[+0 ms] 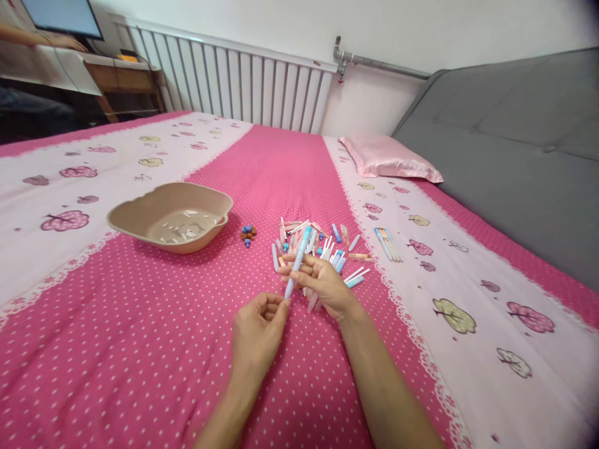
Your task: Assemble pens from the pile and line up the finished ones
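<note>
My right hand (319, 280) grips a light blue pen (299, 254) by its barrel, tilted with its tip pointing down toward my left hand. The fingers of my left hand (258, 327) are pinched together at the pen's lower tip. Just behind my right hand lies a pile of pens and pen parts (322, 246) in pink, blue and white on the pink dotted bedspread (163, 349). A small heap of blue and orange caps (248, 234) sits to the left of the pile.
A beige tray (131, 215) with several small white pieces in it stands at the left. Three pens (387, 243) lie side by side right of the pile. A pink pillow (388, 159) lies by the grey headboard (515, 149). Another person's arm (42, 38) rests at a desk, far left.
</note>
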`<control>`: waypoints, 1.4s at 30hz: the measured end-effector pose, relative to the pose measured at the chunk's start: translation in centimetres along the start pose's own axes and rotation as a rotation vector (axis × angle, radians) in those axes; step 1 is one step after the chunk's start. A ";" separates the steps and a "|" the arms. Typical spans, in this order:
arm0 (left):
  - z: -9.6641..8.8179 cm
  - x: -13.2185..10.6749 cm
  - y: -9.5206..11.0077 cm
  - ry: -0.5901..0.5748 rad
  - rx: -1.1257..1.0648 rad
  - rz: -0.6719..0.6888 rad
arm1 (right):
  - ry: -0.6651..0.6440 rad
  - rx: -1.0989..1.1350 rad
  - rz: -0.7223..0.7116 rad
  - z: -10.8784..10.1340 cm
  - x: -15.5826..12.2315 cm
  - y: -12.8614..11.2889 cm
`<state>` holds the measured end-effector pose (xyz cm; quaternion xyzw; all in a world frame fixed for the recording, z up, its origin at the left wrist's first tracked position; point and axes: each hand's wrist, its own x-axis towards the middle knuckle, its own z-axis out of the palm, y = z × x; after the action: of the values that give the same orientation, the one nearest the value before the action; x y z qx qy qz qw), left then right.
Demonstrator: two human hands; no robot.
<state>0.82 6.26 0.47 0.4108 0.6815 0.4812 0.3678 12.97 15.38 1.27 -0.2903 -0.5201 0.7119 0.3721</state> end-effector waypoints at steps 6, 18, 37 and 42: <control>0.0 0.0 0.0 -0.008 0.014 -0.008 | 0.000 0.015 -0.002 0.0 0.1 0.0; 0.0 0.1 0.0 -0.015 0.028 -0.014 | 0.004 0.016 -0.002 0.0 0.1 0.1; 0.0 0.1 -0.2 -0.003 -0.018 0.006 | -0.121 -0.086 0.027 0.2 -0.2 -0.1; 0.0 0.1 -0.2 -0.001 -0.031 0.020 | -0.213 -0.119 0.066 0.2 -0.4 0.1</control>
<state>0.75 6.35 0.20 0.4121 0.6696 0.4952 0.3696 12.96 14.94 1.24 -0.2515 -0.5883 0.7183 0.2731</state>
